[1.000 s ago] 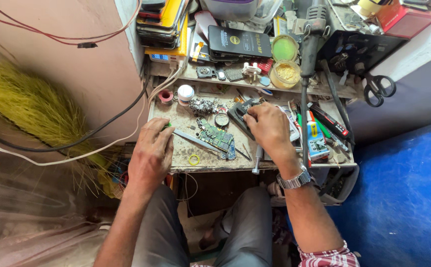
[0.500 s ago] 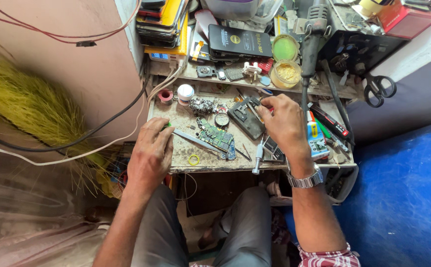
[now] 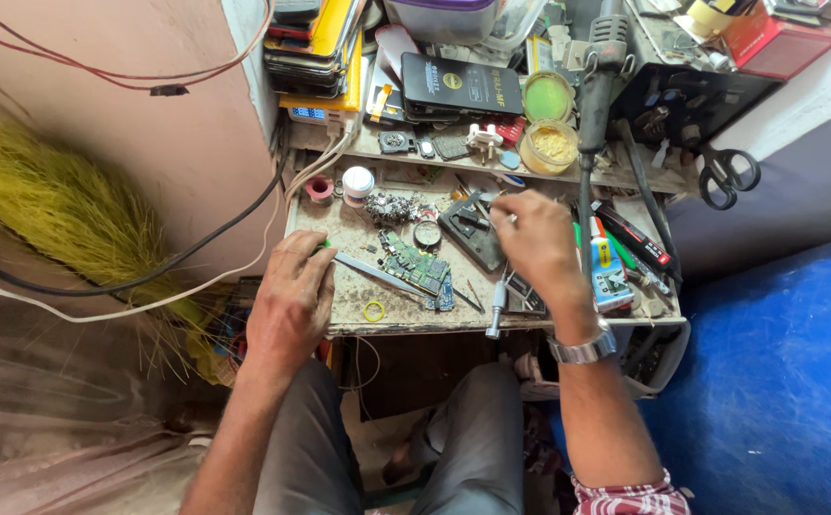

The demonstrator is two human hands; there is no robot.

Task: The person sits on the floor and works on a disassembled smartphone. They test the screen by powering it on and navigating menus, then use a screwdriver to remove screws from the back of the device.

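Green circuit board (image 3: 416,268), yellow ring (image 3: 373,311), black scissors (image 3: 728,175), blue floor (image 3: 778,381).

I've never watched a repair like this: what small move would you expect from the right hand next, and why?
Probably a short lowering onto the dark phone part. The right hand hovers just over it with fingertips pinched, maybe on something tiny. The left hand rests at the bench edge by the green circuit board.

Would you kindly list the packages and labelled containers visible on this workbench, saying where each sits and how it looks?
Flat black rectangular package: upper shelf, centre, yellow round emblem.
Small white glue tube with blue and yellow label: bench right, beside the right hand.
Red box: top right corner.
Round green-lidded tin: right of the black package.
Stacked yellow and dark flat packages: shelf top left.
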